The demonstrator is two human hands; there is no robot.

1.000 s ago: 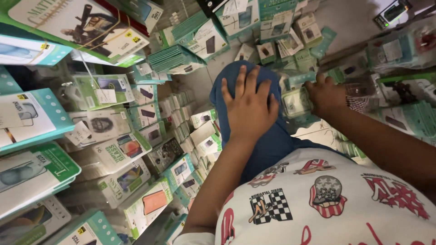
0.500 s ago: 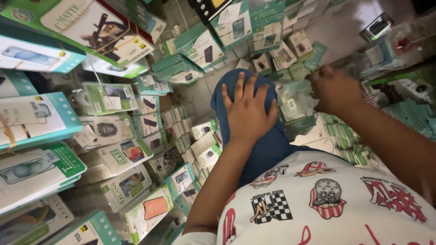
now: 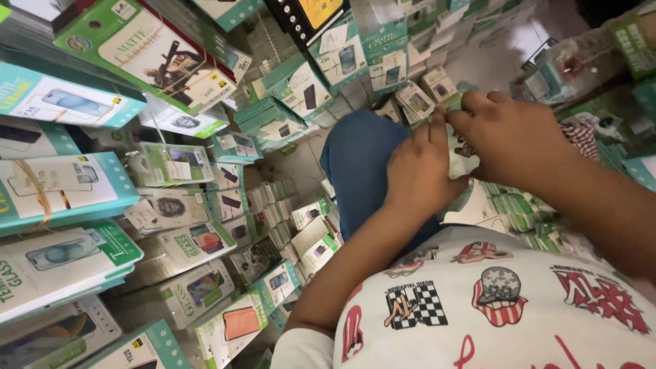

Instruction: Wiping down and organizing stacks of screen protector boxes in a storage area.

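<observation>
My left hand (image 3: pixel 413 174) lies over my blue-trousered knee (image 3: pixel 359 171), its fingers and thumb closed on the edge of a small white and green packet (image 3: pixel 460 158). From the right, my right hand (image 3: pixel 512 137) grips the same packet, so the two hands meet on it. Most of the packet is hidden under the fingers. My white printed shirt (image 3: pixel 519 307) fills the lower right.
Stacks of flat white and teal boxes (image 3: pixel 68 184) with phone pictures rise on the left and across the back. Smaller boxes (image 3: pixel 311 236) stand beside my knee. Bundles of green packets (image 3: pixel 523 205) lie under my right forearm. A red-and-white cloth (image 3: pixel 581 137) shows at right.
My left hand has left its flat rest on the knee and slid right to meet the right hand. The right hand drew in toward it with the packet. The view has tilted slightly.
</observation>
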